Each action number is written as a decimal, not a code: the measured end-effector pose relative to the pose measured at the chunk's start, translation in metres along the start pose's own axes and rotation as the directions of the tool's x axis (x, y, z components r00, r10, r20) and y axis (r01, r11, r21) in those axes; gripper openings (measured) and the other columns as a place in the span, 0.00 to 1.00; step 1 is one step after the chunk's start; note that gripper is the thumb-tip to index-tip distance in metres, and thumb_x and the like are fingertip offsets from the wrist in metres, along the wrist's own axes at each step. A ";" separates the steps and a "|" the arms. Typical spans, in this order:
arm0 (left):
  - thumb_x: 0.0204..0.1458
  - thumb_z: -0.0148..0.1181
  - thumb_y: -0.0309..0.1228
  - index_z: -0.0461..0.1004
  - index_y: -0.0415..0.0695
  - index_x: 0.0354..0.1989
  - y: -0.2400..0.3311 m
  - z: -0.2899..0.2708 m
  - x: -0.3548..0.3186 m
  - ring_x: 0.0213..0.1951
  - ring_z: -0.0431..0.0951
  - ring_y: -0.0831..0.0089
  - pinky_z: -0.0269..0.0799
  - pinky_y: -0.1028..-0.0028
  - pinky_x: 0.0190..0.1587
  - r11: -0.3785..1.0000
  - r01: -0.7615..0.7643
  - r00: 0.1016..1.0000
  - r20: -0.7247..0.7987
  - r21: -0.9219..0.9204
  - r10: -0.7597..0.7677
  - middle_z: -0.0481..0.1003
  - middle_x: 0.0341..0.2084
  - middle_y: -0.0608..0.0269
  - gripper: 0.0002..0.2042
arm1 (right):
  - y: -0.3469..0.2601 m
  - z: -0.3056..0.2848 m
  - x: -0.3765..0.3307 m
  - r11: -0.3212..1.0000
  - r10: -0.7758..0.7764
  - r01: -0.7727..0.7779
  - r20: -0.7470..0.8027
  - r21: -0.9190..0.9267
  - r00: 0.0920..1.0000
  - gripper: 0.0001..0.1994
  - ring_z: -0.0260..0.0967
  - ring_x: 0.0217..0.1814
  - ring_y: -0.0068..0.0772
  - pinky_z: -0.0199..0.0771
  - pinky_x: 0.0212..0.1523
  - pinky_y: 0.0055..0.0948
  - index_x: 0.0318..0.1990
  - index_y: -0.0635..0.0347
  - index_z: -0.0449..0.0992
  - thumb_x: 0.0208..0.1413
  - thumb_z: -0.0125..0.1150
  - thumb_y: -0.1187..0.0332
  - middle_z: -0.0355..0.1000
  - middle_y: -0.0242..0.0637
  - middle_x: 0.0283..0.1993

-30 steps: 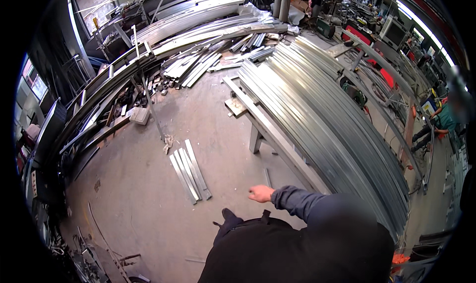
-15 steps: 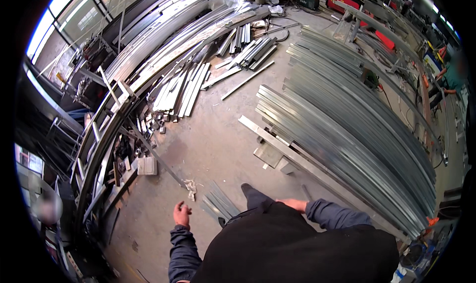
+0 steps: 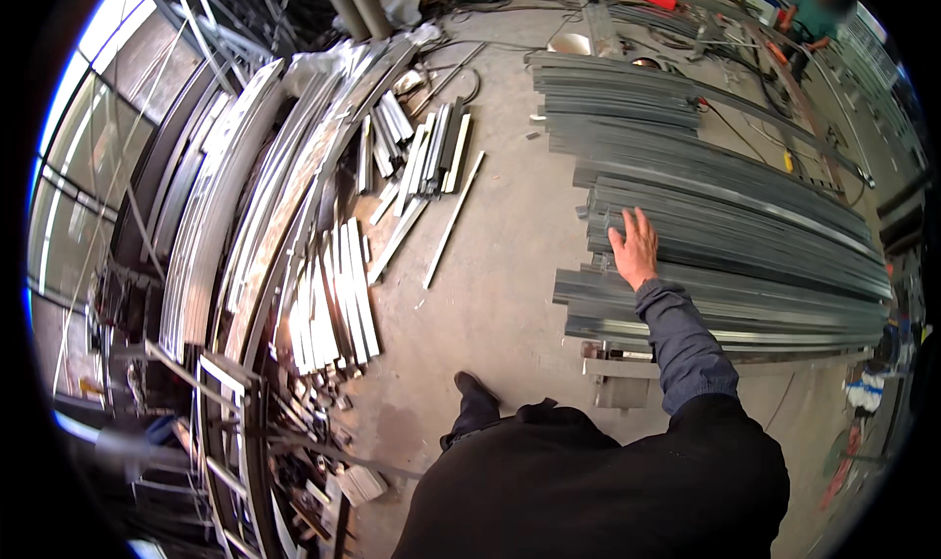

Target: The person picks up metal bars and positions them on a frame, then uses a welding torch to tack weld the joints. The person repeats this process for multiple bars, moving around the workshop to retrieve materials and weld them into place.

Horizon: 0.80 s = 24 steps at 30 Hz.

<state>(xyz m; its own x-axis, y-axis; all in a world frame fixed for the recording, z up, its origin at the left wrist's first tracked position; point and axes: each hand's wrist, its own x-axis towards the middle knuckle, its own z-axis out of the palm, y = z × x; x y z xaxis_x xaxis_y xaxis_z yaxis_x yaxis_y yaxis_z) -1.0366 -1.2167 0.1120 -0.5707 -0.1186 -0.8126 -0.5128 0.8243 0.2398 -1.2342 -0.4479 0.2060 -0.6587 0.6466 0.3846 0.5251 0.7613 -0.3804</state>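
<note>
My right hand (image 3: 635,247) reaches out over the stack of long grey metal profiles (image 3: 745,228) on my right. Its fingers are spread and nothing is in them. The fingertips lie over the near ends of the profiles; whether they touch cannot be told. Closer to me, another group of the same profiles (image 3: 706,309) rests on a pale metal beam (image 3: 647,366). My left hand is out of the picture.
Short cut metal pieces (image 3: 328,299) lie on the floor to the left, with a single thin strip (image 3: 455,221) apart from them. Long bars on a rack (image 3: 221,236) line the left side. At the far right a person in green (image 3: 816,15) works.
I have turned toward the profile stack and stepped closer. My right hand has gone from beside my body out over the profiles. My left hand has left the picture.
</note>
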 end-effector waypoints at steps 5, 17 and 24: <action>0.44 0.73 0.34 0.84 0.39 0.50 0.094 -0.218 0.166 0.38 0.86 0.60 0.82 0.63 0.46 0.960 -0.176 0.982 -0.026 0.216 0.186 0.85 0.34 0.49 0.22 | 0.026 0.032 0.007 0.908 0.287 -0.233 0.114 -0.348 0.951 0.36 0.39 0.85 0.54 0.35 0.82 0.54 0.78 0.56 0.56 0.71 0.50 0.45 0.47 0.49 0.82; 0.47 0.68 0.18 0.76 0.36 0.59 0.696 -0.495 0.449 0.26 0.71 0.79 0.68 0.75 0.29 0.612 -0.751 0.657 -0.186 -0.247 0.731 0.74 0.27 0.69 0.26 | -0.001 0.050 0.048 0.875 0.398 -0.351 0.083 -0.332 0.914 0.30 0.43 0.83 0.56 0.41 0.82 0.57 0.76 0.55 0.61 0.74 0.49 0.49 0.51 0.47 0.80; 0.54 0.65 0.27 0.72 0.34 0.65 0.919 -0.312 0.400 0.36 0.81 0.70 0.77 0.70 0.41 0.729 -0.682 0.601 0.515 -0.068 0.611 0.85 0.38 0.54 0.28 | -0.018 0.081 0.176 0.781 0.600 -0.622 -0.221 -0.046 0.769 0.25 0.57 0.73 0.57 0.59 0.71 0.54 0.70 0.61 0.66 0.74 0.51 0.54 0.61 0.48 0.71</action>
<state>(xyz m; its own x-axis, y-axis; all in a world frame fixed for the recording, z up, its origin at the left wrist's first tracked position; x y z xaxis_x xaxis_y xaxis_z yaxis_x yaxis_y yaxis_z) -1.9358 -0.6790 0.1731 -0.3258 0.7172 -0.6160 -0.0282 0.6438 0.7646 -1.4026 -0.3516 0.2124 -0.0728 0.9646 0.2533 0.8452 0.1945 -0.4978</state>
